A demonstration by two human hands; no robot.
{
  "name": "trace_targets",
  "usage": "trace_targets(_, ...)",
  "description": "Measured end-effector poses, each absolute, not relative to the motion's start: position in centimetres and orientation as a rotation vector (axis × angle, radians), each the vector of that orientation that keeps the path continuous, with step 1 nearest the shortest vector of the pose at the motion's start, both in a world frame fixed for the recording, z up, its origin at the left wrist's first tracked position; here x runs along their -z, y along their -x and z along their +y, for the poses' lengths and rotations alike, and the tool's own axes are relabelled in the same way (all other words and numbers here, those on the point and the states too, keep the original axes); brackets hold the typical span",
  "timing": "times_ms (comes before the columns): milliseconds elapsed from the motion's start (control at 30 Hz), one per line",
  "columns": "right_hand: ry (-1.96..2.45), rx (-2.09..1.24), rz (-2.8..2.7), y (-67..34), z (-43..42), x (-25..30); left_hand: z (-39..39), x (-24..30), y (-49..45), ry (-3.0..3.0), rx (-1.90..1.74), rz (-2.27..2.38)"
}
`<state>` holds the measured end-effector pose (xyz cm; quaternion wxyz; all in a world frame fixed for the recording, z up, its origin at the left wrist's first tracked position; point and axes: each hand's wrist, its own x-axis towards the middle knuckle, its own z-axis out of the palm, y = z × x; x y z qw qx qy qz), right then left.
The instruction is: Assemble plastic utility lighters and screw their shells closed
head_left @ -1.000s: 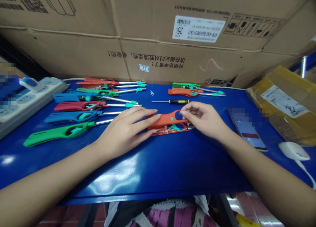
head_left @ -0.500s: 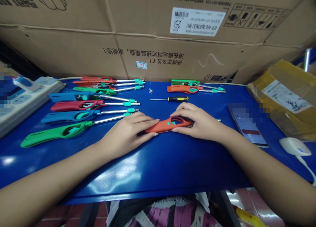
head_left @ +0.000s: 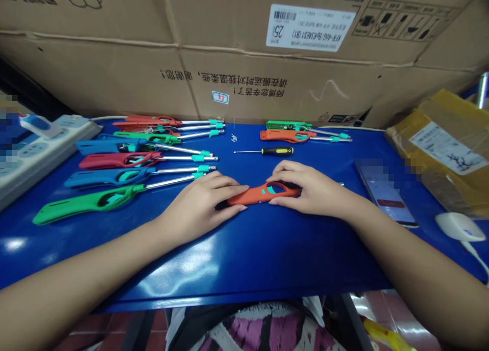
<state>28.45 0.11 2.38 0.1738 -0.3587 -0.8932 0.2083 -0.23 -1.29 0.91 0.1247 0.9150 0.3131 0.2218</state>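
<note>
An orange long-nosed lighter (head_left: pixel 254 194) lies level between my two hands at the middle of the blue table. My left hand (head_left: pixel 206 200) is closed on its handle end, thumb on the near side and fingers on the far side. Around the trigger-loop end, my right hand (head_left: pixel 305 190) pinches the lighter the same way. A green piece shows inside the loop. My right hand hides most of the metal tube, whose tip just shows beyond it. Behind the hands lies a screwdriver (head_left: pixel 277 151) with a black and yellow handle.
Several lighters lie at the left, a green one (head_left: pixel 87 206) nearest. At the back right are an orange lighter (head_left: pixel 284 136) and a green one. A power strip (head_left: pixel 42 147), phone (head_left: pixel 385 193), white mouse-like device (head_left: pixel 458 226) and taped parcel (head_left: pixel 443 147) flank the table. A large carton (head_left: pixel 237 60) stands behind.
The far gap along the orange lighter's near seam looks narrower, its halves closer together. Both hands keep their grip; the whole view has shifted slightly.
</note>
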Motion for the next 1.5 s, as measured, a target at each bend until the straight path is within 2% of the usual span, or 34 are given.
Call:
trace_targets(833, 1.118, -0.544, -2.536, -28.3, -0.2, -2.1, -1.6, -1.2, 0.1, -2.654, -0.645, 0.923)
trace_targets(1067, 1.037, -0.289, -2.647, -27.6, -0.4, -2.1, -1.4, -1.6, 0.5, -2.985, -0.562, 0.970)
trace_targets(1500, 0.953, -0.164, -2.576, -27.2, -0.9, -2.3, -1.6, -1.9, 0.4, -2.898, -0.643, 0.912)
